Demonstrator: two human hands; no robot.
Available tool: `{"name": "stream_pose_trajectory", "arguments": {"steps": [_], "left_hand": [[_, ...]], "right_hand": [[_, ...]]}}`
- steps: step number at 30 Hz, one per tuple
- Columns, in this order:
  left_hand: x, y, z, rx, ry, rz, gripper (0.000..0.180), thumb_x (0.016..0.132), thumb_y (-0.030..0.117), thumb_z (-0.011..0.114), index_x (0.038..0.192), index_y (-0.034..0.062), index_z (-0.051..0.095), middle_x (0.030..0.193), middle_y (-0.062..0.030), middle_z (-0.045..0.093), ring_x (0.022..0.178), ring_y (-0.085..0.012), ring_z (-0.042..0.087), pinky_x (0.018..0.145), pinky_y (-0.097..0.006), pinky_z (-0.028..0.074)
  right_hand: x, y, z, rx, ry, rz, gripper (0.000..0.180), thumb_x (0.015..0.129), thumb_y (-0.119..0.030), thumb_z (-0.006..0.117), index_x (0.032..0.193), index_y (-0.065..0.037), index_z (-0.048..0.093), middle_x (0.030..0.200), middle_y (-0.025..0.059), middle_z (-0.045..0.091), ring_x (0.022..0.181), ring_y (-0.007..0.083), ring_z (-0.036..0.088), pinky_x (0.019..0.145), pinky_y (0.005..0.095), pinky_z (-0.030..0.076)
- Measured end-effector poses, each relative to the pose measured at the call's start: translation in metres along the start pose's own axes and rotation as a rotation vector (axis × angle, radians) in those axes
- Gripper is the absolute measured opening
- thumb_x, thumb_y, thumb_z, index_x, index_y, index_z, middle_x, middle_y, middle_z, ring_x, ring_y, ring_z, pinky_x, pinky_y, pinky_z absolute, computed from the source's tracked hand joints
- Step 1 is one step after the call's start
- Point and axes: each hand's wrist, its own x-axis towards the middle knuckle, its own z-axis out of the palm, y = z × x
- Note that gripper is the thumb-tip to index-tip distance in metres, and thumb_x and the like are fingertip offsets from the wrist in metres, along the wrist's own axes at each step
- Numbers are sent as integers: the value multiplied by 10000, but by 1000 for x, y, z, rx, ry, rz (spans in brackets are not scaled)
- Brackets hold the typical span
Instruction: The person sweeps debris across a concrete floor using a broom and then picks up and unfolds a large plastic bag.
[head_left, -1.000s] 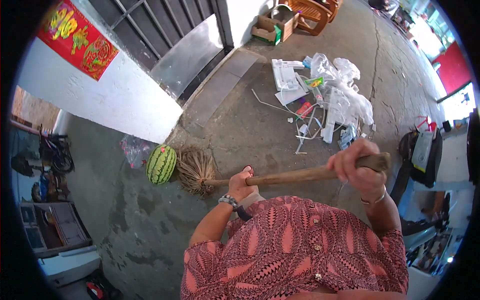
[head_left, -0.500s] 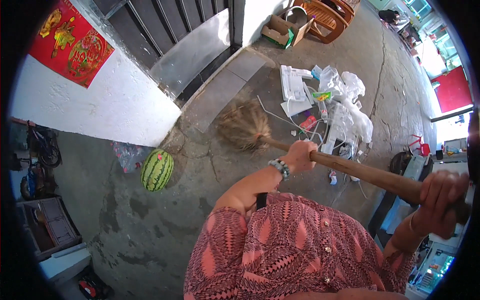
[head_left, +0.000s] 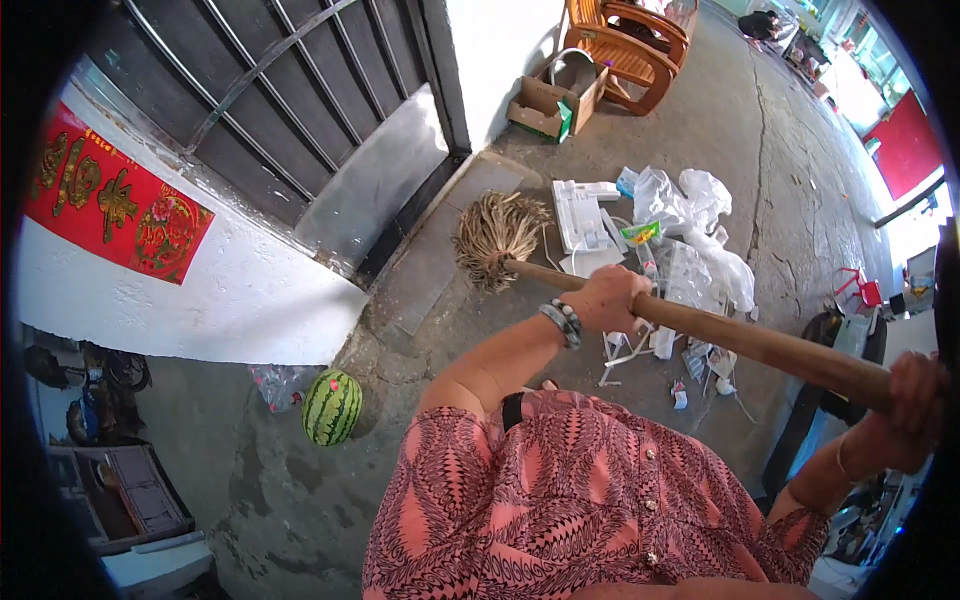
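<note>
Left hand (head_left: 608, 298) and right hand (head_left: 905, 415) clench the broom (head_left: 740, 336); its bristles (head_left: 498, 238) have swung from watermelon (head_left: 332, 407) to just left of litter (head_left: 690, 268).

Mid-brown was recorded for the handle (head_left: 775, 348), beige-tan for its fibrous head (head_left: 499, 230). The shirt (head_left: 590, 500) is patterned in black, jagged figures over coral pink. The watermelon (head_left: 332, 407), left, is striped in dark and light green. White was noted for most of the litter (head_left: 735, 270), right; one packet (head_left: 642, 233) is coloured green and yellow. The far chair (head_left: 615, 52) is finished in orange-brown. The banner (head_left: 128, 205), left, is printed gold on red.
</note>
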Motion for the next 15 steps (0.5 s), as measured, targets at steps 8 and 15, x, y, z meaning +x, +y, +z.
{"name": "stream_pose_trajectory", "arguments": {"steps": [8, 15], "left_hand": [[-48, -193, -72, 165, 255, -449, 142, 713, 255, 614, 775, 128, 631, 839, -98, 662, 830, -301, 637, 751, -397, 500], [-124, -167, -116, 89, 653, -471, 147, 683, 147, 658, 730, 45, 564, 751, -156, 615, 719, -347, 609, 629, -400, 482]], "right_hand": [[79, 212, 91, -8, 22, 305, 305, 770, -122, 560, 1047, -16, 491, 694, 32, 501, 654, 150, 510, 802, 374, 462], [171, 228, 137, 82, -418, 164, 322, 890, -219, 495, 1140, -21, 447, 623, -22, 403, 577, 101, 435, 647, 314, 391]]}}
